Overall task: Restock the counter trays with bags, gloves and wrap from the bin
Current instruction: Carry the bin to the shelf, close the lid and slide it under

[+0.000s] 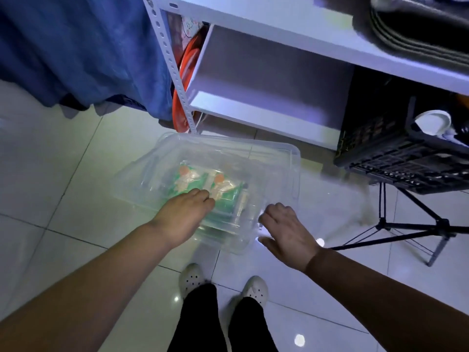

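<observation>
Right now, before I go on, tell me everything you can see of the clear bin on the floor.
The clear bin is a see-through plastic tub, rectangular with rounded corners and a thick rim, blurred here. It sits on the tiled floor before the white shelf, skewed to it. Green printed packets lie inside. The left hand reaches in onto the packets; the right hand hovers open at its near right corner, contact unclear.

Left hand (186, 212) fingertips hidden in the blurred bin (291, 154), green packets (228, 195) print unreadable, black crate (396, 148) cut by right edge.
</observation>
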### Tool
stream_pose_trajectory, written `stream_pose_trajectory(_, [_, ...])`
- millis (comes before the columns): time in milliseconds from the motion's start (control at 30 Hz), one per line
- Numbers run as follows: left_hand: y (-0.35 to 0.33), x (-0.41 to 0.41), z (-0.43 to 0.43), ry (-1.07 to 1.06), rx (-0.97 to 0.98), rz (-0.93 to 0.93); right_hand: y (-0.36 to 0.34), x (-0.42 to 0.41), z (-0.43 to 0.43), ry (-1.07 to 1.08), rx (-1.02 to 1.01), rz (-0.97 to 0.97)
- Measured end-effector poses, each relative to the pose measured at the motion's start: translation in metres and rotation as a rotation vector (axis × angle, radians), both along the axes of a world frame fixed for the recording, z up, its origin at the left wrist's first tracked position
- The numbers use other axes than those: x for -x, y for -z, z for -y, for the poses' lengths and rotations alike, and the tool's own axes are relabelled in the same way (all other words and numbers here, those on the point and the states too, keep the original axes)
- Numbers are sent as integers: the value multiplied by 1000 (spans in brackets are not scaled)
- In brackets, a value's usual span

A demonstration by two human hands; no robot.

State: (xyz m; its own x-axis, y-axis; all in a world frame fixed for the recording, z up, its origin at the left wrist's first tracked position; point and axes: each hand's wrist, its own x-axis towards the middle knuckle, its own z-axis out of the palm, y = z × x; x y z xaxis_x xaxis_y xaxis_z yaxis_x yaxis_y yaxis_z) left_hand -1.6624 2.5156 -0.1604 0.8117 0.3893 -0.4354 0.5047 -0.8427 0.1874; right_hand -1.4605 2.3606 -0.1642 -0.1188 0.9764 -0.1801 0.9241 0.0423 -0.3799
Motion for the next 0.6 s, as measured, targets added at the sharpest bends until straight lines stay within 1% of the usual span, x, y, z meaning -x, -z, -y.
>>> stream_pose_trajectory(100, [25,13,7,-4,-52,3,31,11,-1,15,70,-58])
stream_pose_trajectory(167, [44,22,15,50,-67,-5,53,19,2,36,151,-133])
stream_pose_trajectory(200, [52,25,19,79,-81,-32,64,21,6,80,185,-186])
stream_pose_trajectory(300, [85,34,28,109,-130,-31,92,26,22,308,237,-299])
stream_pose_trajectory(433, [129,44,31,104,-161,-5,127,29,50,570,273,-316])
stream_pose_trajectory(533, [161,52,31,113,-179,13,150,33,59,712,316,-314])
stream_pose_trajectory(600, [180,57,34,101,-177,34,166,36,60,809,324,-347])
